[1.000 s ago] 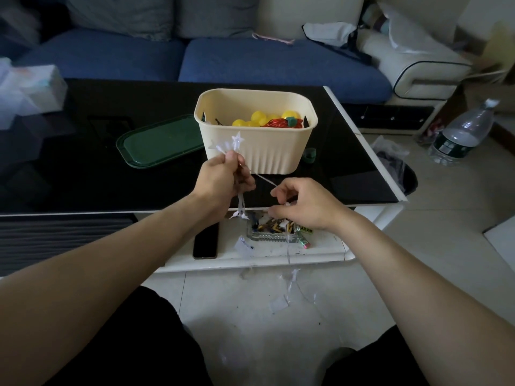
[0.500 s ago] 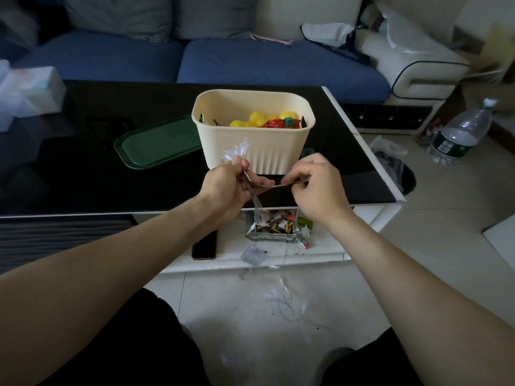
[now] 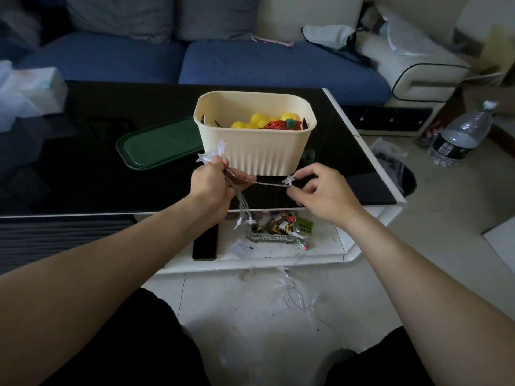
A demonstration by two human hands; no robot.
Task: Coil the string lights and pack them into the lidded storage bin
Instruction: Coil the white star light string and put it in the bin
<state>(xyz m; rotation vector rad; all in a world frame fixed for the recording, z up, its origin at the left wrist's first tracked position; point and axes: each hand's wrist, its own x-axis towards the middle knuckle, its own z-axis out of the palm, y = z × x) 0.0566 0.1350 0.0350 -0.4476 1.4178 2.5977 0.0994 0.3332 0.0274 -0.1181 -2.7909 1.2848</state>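
A clear wire of white star string lights (image 3: 269, 184) stretches between my two hands in front of the table edge. My left hand (image 3: 213, 186) grips a bundle of gathered loops, with stars poking out above the fist and strands hanging below. My right hand (image 3: 323, 192) pinches the wire beside one star. The rest of the string trails down to the floor. A cream storage bin (image 3: 255, 153) stands open on the black table, holding yellow bulbs and a red piece. Its dark green lid (image 3: 160, 143) lies flat to the bin's left.
A lower white shelf holds a phone (image 3: 204, 242), a glass tray of wrappers (image 3: 274, 228) and a small clear box. A tissue pack (image 3: 30, 91) sits at the table's far left. A water bottle (image 3: 459, 135) and a bin with a bag stand on the floor at right.
My right hand has slid rightward away from the left along the wire, drawing a longer taut span with a star at its fingers. My left hand stays in place with its bundle.
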